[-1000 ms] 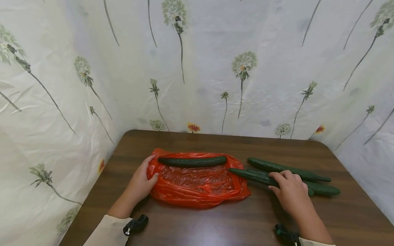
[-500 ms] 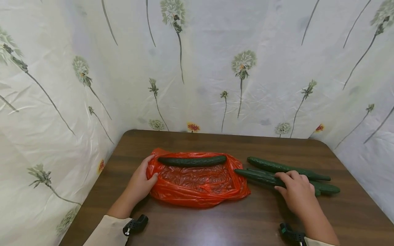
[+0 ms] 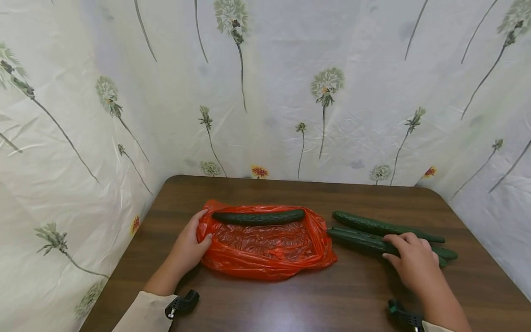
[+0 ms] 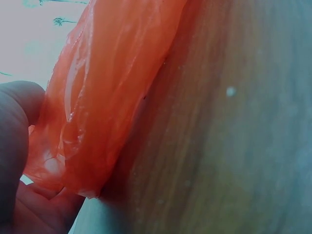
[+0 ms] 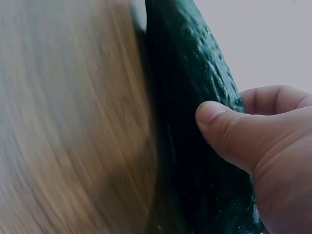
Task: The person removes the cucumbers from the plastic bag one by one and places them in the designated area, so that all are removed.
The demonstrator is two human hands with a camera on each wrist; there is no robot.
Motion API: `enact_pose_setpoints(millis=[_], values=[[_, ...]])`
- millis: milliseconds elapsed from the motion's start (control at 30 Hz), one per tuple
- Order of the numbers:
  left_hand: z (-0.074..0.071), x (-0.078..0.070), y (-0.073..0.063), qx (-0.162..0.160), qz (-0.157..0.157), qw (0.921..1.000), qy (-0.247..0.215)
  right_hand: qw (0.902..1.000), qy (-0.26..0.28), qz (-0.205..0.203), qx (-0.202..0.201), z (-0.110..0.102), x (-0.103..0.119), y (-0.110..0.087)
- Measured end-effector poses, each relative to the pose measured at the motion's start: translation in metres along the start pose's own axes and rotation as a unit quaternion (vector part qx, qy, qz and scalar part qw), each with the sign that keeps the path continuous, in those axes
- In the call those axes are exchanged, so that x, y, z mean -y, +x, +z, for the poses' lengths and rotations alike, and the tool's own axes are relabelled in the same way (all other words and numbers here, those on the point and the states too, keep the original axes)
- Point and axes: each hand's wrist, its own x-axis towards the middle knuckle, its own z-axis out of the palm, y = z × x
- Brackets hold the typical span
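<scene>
A red plastic bag [image 3: 265,271] lies with its mouth spread on the table, one dark green cucumber [image 3: 259,217] along its far side. My left hand [image 3: 190,246] grips the bag's left end, thumb on the near side; the left wrist view shows the bag's film [image 4: 112,83] between thumb and fingers. On the right, my right hand [image 3: 419,263] holds a second cucumber [image 3: 358,240], its tip beside the bag's right rim. In the right wrist view the thumb presses on that cucumber's [image 5: 195,146] skin. Another cucumber [image 3: 445,252] is partly hidden behind it.
A further cucumber [image 3: 381,226] lies behind the held one, on the brown wooden table [image 3: 282,304]. A white sheet with dandelion prints [image 3: 274,92] hangs behind the table and at both sides. Black wrist cameras [image 3: 182,303] are strapped to both wrists.
My right hand has moved to the right with its cucumber, so the tip has drawn back from inside the bag's right rim to its outer edge. The left hand and bag stay put.
</scene>
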Motion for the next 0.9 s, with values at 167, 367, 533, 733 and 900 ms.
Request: enact_pose_setpoints(millis=[167,367,533,733,900], values=[[-0.001,0.002,0.0,-0.002,0.001,1.0,0.002,0.9999,0.0,0.005,0.011,-0.005,-0.011,-0.002],[-0.001,0.004,-0.003,-0.002,-0.003,1.0,0.008,0.9992,0.0,0.014,0.038,-0.011,-0.022,-0.005],[0.0,0.005,-0.004,-0.004,-0.002,1.0,0.008,0.9982,-0.002,0.021,0.056,-0.016,-0.029,-0.007],[0.001,0.003,0.0,-0.006,0.007,0.9999,0.007,0.9973,-0.011,0.035,0.063,-0.021,-0.043,-0.007],[-0.001,0.002,0.001,-0.006,0.01,0.9999,0.003,0.997,-0.014,0.05,0.057,-0.019,-0.052,-0.01]])
